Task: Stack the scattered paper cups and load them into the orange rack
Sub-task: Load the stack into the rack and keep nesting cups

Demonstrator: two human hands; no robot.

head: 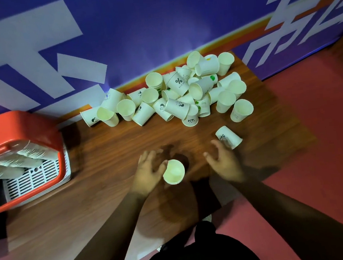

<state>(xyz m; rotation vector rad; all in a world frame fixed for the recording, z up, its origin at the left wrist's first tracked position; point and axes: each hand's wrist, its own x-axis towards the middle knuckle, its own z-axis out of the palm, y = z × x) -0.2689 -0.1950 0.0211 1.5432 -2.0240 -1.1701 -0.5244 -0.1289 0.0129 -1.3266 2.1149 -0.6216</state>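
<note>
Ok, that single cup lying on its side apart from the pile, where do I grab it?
Take the lone cup around the middle of its side wall, coming from above: it lies tipped on the table, curved wall facing up, and the right grip is open beside it.

Dim shot overall, colours heavy & saturated. Brightest bit = cup pile (183, 91) along the table's (109, 148) far edge: open mouths nr blown out to pale cream, prints on the sides legible. Light seems overhead; source not in shot. Soft dark shadow blobs on the wood just beyond both hands, plus a wide faint one twd the near edge. Left hand (147, 174) & right hand (226, 164) motion-blurred, fingers smeared; forearms underexposed, almost no detail. Cup (173, 171) by left hand soft-edged. Orange rack (19, 127) at table's left edge smeared, stacks inside soft. Wide-angle bend: table edges bow, wall (156, 26) lettering warps twd frame corners.
</note>
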